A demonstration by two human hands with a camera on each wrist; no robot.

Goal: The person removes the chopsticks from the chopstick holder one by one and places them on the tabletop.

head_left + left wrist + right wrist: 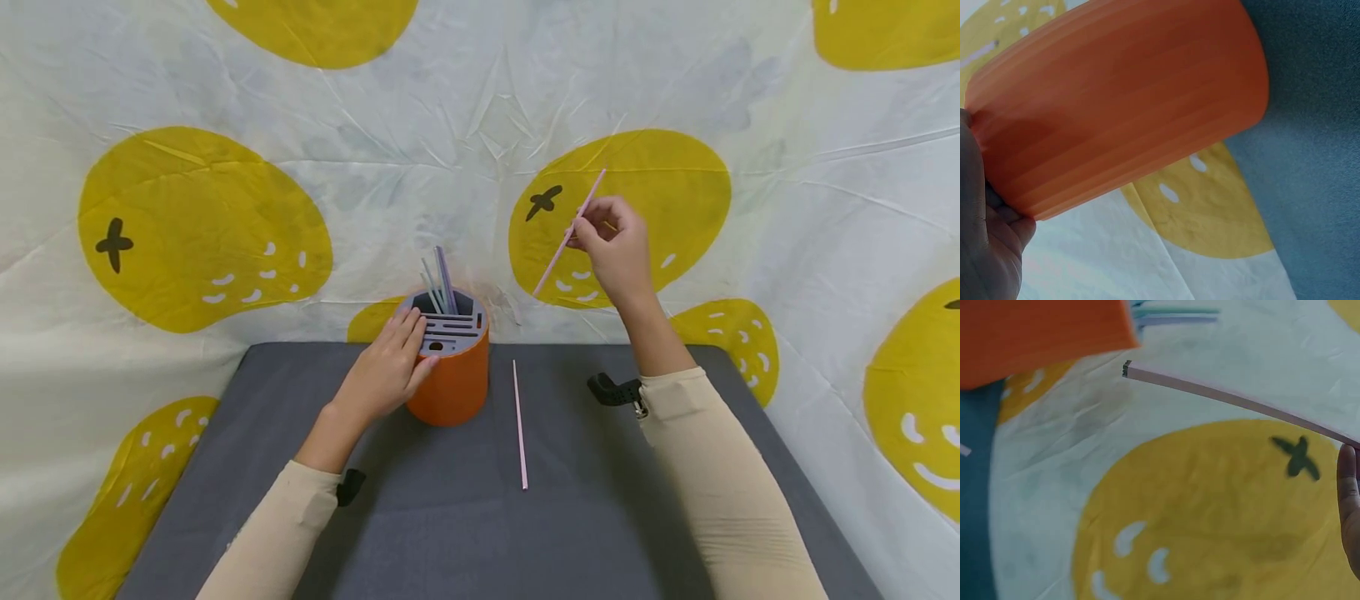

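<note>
An orange cylindrical utensil holder with a grey slotted top stands at the back of the table. My left hand rests on its near left rim, fingers stretched over the top and thumb along the front. The left wrist view shows the holder's orange side, with the hand at its top edge. My right hand is raised to the holder's right, pinching a slim pink chopstick that slants in the air. In the right wrist view, this chopstick's squared end points toward the holder.
A second pink chopstick lies on the grey tablecloth, right of the holder. Several pale green and purple sticks stand in the holder's rear opening. Behind the table hangs a white cloth with yellow shapes.
</note>
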